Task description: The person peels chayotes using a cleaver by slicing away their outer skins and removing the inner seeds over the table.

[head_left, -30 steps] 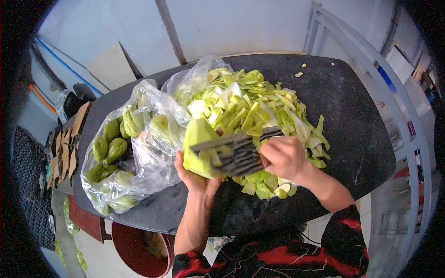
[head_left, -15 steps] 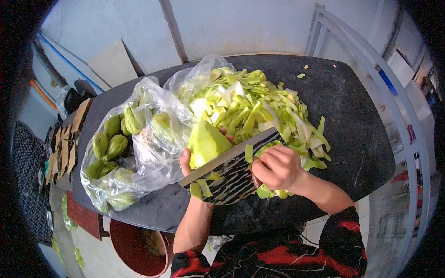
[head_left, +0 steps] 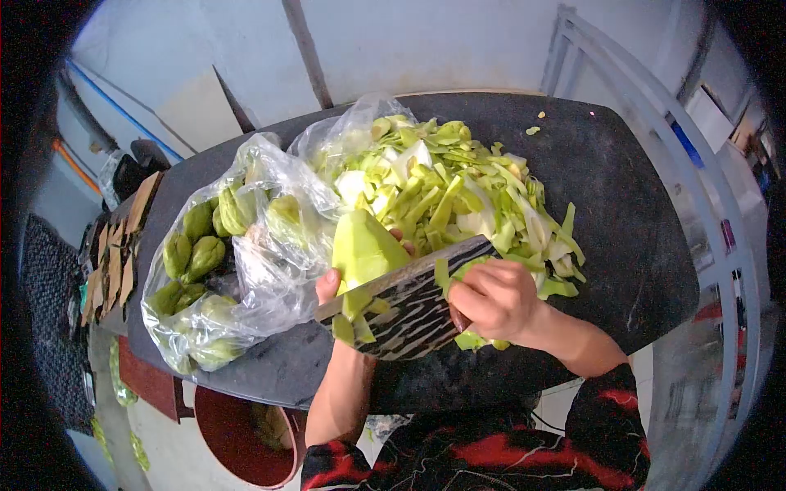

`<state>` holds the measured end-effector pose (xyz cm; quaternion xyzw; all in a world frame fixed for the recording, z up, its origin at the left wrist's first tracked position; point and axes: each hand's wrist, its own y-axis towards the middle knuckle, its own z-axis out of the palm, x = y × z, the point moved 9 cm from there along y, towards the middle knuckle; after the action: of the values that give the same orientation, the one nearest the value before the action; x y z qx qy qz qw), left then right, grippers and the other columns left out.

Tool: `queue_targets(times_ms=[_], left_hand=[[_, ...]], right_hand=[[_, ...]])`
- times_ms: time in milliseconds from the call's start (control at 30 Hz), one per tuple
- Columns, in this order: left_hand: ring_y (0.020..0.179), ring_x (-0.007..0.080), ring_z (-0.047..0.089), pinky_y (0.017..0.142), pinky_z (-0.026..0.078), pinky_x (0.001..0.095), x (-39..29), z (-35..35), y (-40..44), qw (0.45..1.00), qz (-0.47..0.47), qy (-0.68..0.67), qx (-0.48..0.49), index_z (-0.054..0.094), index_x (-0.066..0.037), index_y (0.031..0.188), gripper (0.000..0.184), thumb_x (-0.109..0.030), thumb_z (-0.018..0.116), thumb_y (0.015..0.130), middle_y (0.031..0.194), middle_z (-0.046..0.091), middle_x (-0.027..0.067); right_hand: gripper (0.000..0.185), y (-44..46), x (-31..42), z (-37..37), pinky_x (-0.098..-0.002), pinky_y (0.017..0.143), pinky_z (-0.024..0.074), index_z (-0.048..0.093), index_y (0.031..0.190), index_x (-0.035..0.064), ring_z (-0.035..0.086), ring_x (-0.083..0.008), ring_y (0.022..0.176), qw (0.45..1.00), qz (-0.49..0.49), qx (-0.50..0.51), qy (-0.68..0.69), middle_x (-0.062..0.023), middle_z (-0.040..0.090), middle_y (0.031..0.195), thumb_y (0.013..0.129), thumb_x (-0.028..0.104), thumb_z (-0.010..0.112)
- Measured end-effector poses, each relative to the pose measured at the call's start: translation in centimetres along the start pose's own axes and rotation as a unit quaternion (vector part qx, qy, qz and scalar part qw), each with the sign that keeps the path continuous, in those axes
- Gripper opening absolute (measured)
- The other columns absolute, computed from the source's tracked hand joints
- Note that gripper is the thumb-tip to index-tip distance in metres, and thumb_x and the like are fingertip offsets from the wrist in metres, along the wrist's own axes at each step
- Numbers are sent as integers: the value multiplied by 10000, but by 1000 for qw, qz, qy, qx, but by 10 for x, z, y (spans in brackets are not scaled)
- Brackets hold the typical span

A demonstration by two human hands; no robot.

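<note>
A pale green, partly peeled chayote (head_left: 366, 248) is gripped in my left hand (head_left: 327, 286), thumb on its near left side and fingertips showing at its right. My right hand (head_left: 498, 301) is closed around the handle of a broad cleaver (head_left: 413, 315), most of the handle hidden by the fingers. The blade's upper edge lies against the lower part of the chayote. Bits of green peel cling to the dark-streaked blade face. Behind the chayote spreads a heap of peel strips (head_left: 446, 196).
A clear plastic bag (head_left: 274, 303) with several unpeeled chayotes (head_left: 206, 258) lies left on the dark table (head_left: 630, 213). Below the table's front edge stands a reddish bucket (head_left: 209, 434). Grey metal railing (head_left: 655, 90) rises at the right; a wall is behind.
The cleaver has shifted slightly down the chayote, and its far end sits lower. A strip of peel now hangs over the blade near its left end. Both hands keep their hold.
</note>
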<state>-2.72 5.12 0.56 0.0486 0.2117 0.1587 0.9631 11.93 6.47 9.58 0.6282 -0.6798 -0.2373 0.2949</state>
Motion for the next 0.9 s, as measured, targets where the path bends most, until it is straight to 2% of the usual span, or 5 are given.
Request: queue_targets(times_ms=[167, 533, 667, 867, 900], left_hand=[[1161, 348, 549, 956, 487, 469, -12, -7, -3, 994, 40, 77, -67, 409, -26, 1392, 838, -514, 610, 741, 1312, 523, 218], [1188, 378, 523, 1020, 432, 495, 1, -3, -2, 997, -9, 80, 15, 365, -36, 1421, 911, -552, 598, 707, 1327, 491, 239], [1110, 337, 578, 909, 514, 479, -1, -9, -7, 994, -20, 100, -34, 393, -44, 1401, 886, -523, 635, 696, 1286, 538, 185], [1078, 346, 593, 890, 513, 504, -6, -10, -7, 994, 15, 97, -47, 412, -38, 1390, 880, -522, 642, 693, 1273, 544, 188], [1076, 350, 591, 889, 513, 491, -4, -13, -7, 996, 9, 74, -44, 400, -37, 1398, 891, -525, 644, 693, 1274, 541, 204]], right_hand=[[162, -15, -53, 20, -389, 492, 492, 515, 693, 108, 620, -260, 553, 992, 119, 10, -34, -57, 568, 603, 674, 104, 676], [205, -5, -18, 3, -383, 469, 478, 500, 698, 98, 595, -250, 525, 999, 41, 2, 5, -44, 510, 583, 638, 128, 694], [168, -23, -79, 29, -407, 505, 502, 553, 749, 114, 632, -267, 576, 984, 173, 32, -32, -66, 609, 657, 668, 123, 700], [187, -6, -44, 5, -372, 468, 473, 520, 708, 75, 599, -245, 517, 994, 110, 17, 15, -50, 573, 603, 629, 42, 687], [166, -9, -43, 10, -429, 532, 509, 555, 775, 95, 639, -308, 601, 991, 128, 49, 7, -85, 619, 659, 679, 110, 690]])
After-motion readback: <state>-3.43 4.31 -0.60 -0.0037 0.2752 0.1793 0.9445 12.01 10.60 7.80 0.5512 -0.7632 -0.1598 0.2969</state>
